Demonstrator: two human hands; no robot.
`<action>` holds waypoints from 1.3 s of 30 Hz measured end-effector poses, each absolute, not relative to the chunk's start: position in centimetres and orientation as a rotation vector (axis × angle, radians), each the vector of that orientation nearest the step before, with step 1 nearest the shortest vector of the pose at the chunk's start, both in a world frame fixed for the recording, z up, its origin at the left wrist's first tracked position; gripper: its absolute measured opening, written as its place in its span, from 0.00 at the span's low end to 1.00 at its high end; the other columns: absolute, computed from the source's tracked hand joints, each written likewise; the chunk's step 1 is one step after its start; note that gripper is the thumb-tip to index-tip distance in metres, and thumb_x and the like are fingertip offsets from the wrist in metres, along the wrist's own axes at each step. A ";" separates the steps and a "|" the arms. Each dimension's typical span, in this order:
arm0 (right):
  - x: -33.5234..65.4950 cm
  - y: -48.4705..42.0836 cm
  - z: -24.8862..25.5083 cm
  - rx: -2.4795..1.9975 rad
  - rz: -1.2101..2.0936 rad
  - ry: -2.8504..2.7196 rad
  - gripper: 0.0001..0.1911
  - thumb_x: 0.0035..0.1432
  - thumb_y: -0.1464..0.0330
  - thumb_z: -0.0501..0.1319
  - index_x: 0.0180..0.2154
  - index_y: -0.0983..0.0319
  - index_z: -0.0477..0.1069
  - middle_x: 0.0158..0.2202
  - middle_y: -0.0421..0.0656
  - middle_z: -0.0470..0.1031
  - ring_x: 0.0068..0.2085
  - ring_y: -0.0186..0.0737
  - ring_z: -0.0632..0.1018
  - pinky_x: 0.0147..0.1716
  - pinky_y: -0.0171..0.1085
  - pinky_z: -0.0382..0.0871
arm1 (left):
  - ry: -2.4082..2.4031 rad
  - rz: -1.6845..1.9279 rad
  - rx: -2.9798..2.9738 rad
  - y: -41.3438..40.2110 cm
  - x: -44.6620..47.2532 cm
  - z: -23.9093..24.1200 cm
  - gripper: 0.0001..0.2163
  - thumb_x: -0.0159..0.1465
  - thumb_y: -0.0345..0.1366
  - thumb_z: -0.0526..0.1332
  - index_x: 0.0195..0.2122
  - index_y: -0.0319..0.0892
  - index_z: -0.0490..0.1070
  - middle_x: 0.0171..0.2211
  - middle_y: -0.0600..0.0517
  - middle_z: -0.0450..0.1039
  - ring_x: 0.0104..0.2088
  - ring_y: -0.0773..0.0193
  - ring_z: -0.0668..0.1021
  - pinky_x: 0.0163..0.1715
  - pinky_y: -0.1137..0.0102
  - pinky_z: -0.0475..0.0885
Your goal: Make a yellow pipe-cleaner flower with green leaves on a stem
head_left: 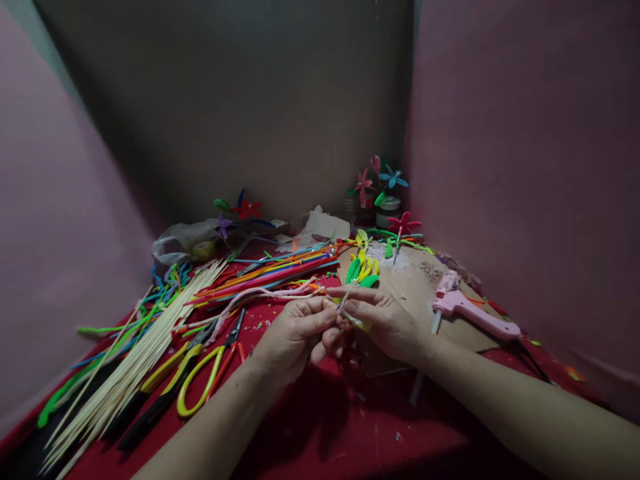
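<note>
My left hand and my right hand meet above the red cloth, fingertips pinched close together. Between them is a thin pale stem, slanting up to the right; its lower end is hidden by the fingers. A bit of yellow shows under my right fingers, too covered to name. Just beyond the hands lie yellow pipe cleaner loops and green leaf-shaped loops on a cardboard sheet. Pink pipe cleaners lie behind my left hand.
To the left lie yellow-handled scissors, pliers and a bundle of wooden sticks. A pink glue gun rests on the right. Pipe cleaner flowers stand in jars at the back, near a clear plastic bag.
</note>
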State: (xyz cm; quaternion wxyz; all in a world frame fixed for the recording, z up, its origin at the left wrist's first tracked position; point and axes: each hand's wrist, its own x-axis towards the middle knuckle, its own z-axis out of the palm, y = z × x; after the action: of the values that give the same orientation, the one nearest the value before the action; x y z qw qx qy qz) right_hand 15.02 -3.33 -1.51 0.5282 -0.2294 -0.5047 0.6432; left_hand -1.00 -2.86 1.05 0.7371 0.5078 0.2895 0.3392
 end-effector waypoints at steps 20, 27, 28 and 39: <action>14.7 -2.7 -1.7 -0.562 1.599 -0.840 0.07 0.44 0.68 0.69 0.28 0.64 0.76 0.27 0.40 0.74 0.28 0.30 0.71 0.27 0.31 0.60 | 1.117 1.131 2.798 -3.2 -0.3 2.0 0.04 0.59 0.34 0.60 0.32 0.39 0.69 0.27 0.51 0.73 0.28 0.64 0.73 0.32 0.69 0.66; 14.6 -2.9 -1.7 -0.665 1.510 -0.931 0.06 0.46 0.66 0.68 0.28 0.61 0.76 0.27 0.37 0.71 0.28 0.29 0.67 0.26 0.31 0.57 | 1.128 1.170 3.237 -2.1 0.2 1.4 0.07 0.63 0.30 0.53 0.30 0.37 0.68 0.24 0.49 0.71 0.27 0.61 0.73 0.30 0.67 0.65; 14.7 -2.9 -1.7 -0.656 1.481 -0.969 0.06 0.47 0.66 0.67 0.29 0.61 0.77 0.28 0.37 0.71 0.29 0.29 0.67 0.28 0.31 0.58 | 1.119 1.172 3.200 -2.1 0.2 1.4 0.08 0.64 0.30 0.52 0.30 0.37 0.68 0.24 0.48 0.72 0.27 0.61 0.73 0.30 0.67 0.65; 14.6 -2.5 -2.0 -0.623 1.523 -1.103 0.09 0.50 0.66 0.65 0.36 0.60 0.77 0.32 0.40 0.76 0.29 0.31 0.71 0.30 0.33 0.62 | 0.915 0.927 1.702 -2.4 0.0 2.0 0.09 0.59 0.34 0.58 0.23 0.38 0.66 0.20 0.55 0.64 0.23 0.71 0.66 0.26 0.75 0.62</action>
State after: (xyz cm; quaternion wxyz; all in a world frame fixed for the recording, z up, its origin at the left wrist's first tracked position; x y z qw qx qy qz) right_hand 14.64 -2.52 -1.95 0.5482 -0.2629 -0.4657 0.6430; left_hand 0.03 -2.44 1.97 0.4787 0.6973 0.3748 0.3796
